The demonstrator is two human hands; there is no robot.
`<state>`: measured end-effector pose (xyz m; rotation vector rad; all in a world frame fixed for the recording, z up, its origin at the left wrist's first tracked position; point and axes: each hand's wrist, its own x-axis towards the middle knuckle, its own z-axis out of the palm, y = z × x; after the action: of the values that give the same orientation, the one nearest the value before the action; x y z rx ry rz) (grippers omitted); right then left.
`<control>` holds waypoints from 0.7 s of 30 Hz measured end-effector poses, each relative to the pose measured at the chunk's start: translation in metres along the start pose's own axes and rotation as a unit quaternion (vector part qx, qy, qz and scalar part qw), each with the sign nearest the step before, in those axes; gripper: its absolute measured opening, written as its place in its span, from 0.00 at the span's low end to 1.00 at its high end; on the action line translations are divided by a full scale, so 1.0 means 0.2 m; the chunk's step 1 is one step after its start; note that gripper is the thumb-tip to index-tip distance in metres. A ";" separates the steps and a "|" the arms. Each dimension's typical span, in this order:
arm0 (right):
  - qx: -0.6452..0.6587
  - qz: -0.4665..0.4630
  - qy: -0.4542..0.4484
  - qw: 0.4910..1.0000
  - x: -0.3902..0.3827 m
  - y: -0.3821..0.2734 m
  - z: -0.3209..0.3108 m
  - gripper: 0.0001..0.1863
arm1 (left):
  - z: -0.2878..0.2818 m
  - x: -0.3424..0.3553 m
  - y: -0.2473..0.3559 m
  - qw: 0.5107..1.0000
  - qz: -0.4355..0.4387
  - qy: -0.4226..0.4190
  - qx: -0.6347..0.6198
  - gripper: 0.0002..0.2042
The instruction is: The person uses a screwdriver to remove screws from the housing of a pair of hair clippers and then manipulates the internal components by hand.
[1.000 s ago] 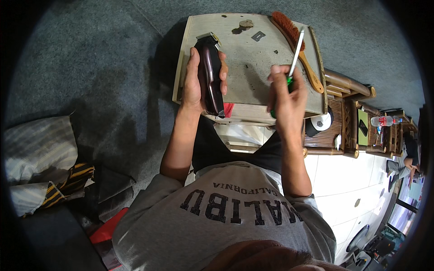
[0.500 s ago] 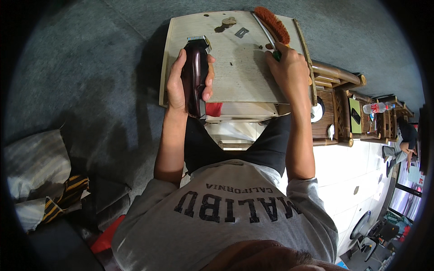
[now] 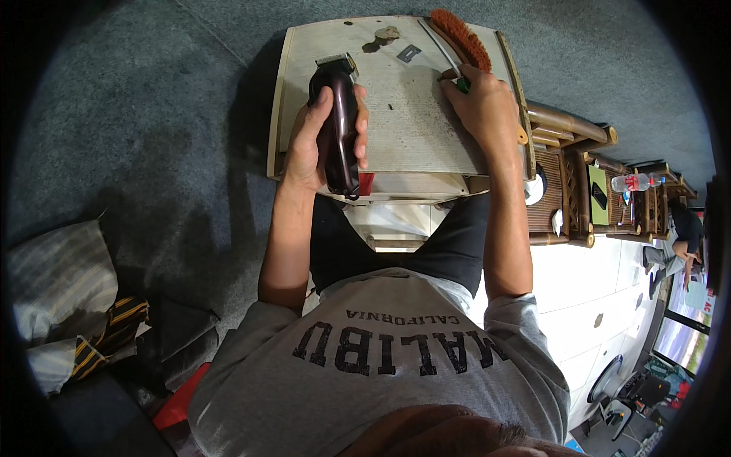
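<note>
In my left hand (image 3: pixel 311 145) I hold a dark maroon hair clipper (image 3: pixel 335 126) upright, its metal blade end pointing away from me. The thumb lies across the clipper's front and the fingers wrap its right side. My right hand (image 3: pixel 487 110) is closed round the green handle of a screwdriver (image 3: pixel 440 47), low over the right part of the small wooden table (image 3: pixel 411 145). The screwdriver's thin shaft points to the far left, beside an orange-bristled brush (image 3: pixel 462 39). A small grey metal plate (image 3: pixel 409 53) with a slot lies on the tabletop between the two tools.
Dark stains and a small tan patch (image 3: pixel 387 33) mark the table's far side. Something red (image 3: pixel 366 183) shows in the shelf below the near edge. Bamboo furniture (image 3: pixel 552 194) stands at right, with a bottle (image 3: pixel 636 182) and a phone. Striped cloth (image 3: pixel 61 274) lies at left.
The clipper has turned in my left hand, and my thumb has come across its front. My right hand and the screwdriver have shifted slightly left.
</note>
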<state>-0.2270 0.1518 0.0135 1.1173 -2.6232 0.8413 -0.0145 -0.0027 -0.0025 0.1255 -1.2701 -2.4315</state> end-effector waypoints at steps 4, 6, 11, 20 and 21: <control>0.016 -0.001 -0.006 1.000 0.01 0.01 0.00 0.14 | 0.02 0.00 0.00 0.998 0.008 0.021 0.056 0.30; 0.042 -0.002 0.010 0.999 0.01 0.05 0.02 0.14 | 0.02 0.01 0.00 0.998 0.003 0.018 0.065 0.30; 0.073 -0.011 0.020 0.997 0.01 0.08 0.04 0.14 | 0.01 0.00 0.00 0.998 -0.005 0.017 0.063 0.29; 0.074 -0.009 0.017 0.997 0.00 0.07 0.03 0.14 | 0.02 0.00 0.01 0.997 -0.009 0.025 0.075 0.32; 0.072 -0.008 0.017 0.997 0.00 0.07 0.03 0.14 | 0.02 0.00 0.01 0.997 -0.010 0.027 0.076 0.32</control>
<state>-0.2359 0.1560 0.0022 1.1476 -2.5572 1.0509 -0.0163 0.0001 0.0015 0.2457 -1.4358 -2.3293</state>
